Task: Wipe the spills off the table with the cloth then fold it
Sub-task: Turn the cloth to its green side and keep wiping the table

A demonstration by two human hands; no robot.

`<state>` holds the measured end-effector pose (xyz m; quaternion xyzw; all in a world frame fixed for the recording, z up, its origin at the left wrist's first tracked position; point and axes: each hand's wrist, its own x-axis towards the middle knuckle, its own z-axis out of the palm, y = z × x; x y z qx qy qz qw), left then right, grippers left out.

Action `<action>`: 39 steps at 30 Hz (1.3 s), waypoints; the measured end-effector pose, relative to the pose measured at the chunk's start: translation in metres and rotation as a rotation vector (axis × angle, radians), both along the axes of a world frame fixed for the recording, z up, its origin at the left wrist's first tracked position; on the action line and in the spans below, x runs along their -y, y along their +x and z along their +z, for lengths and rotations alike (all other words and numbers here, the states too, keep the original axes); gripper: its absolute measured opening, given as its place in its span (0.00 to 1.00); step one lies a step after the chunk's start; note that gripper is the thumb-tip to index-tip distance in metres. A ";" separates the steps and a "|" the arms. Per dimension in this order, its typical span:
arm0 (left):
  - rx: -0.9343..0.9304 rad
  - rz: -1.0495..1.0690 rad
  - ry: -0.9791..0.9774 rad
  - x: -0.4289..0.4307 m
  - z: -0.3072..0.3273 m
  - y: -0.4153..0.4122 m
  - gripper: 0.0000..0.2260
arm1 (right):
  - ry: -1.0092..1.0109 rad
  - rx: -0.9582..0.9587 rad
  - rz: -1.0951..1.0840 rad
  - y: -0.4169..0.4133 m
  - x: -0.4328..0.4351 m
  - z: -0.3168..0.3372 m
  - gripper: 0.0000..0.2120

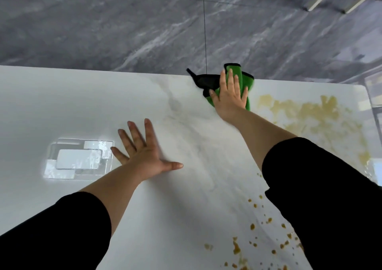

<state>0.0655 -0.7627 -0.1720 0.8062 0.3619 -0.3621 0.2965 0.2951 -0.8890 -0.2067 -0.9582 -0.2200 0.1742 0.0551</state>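
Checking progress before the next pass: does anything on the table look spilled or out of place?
Yes. A yellowish-brown smear covers the table right of the green cloth, and brown droplets dot the near edge. The right hand presses the cloth, bunched at the far edge.

Bright, even and cool-white overall. Glares in a blocky white patch on the glossy bench, just left of the left grip, washing out the surface there. Throws only faint, soft-edged shadows under the forearms, on the near side of both grips. Smears slightly around the cloth under the right grip. Softens the floor beyond the right grip, veins hazy. Crushes the sleeves to flat black, no fold detail. Stretches forms toward the lower corners, wide-angle fashion.
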 end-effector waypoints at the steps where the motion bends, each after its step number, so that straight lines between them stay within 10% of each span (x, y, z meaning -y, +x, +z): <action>1: 0.002 0.000 0.000 0.000 -0.001 -0.001 0.69 | -0.010 -0.002 -0.025 0.002 0.003 0.000 0.32; 17: 0.030 0.007 -0.028 -0.002 -0.001 -0.002 0.70 | -0.026 -0.092 0.177 -0.219 0.124 0.025 0.36; 21: 0.042 -0.002 -0.009 -0.001 0.002 -0.003 0.70 | 0.165 -0.133 -0.161 -0.223 0.111 0.038 0.42; 26: 0.050 -0.016 0.015 0.000 0.000 -0.004 0.69 | -0.082 0.020 -0.205 -0.229 0.111 0.046 0.28; 35: 0.048 -0.023 0.099 0.006 0.002 -0.006 0.70 | 1.022 -0.591 -1.090 -0.201 0.149 0.108 0.09; 39: 0.088 -0.033 0.096 0.008 0.003 -0.010 0.70 | 0.833 -0.637 -1.156 -0.241 0.176 0.090 0.13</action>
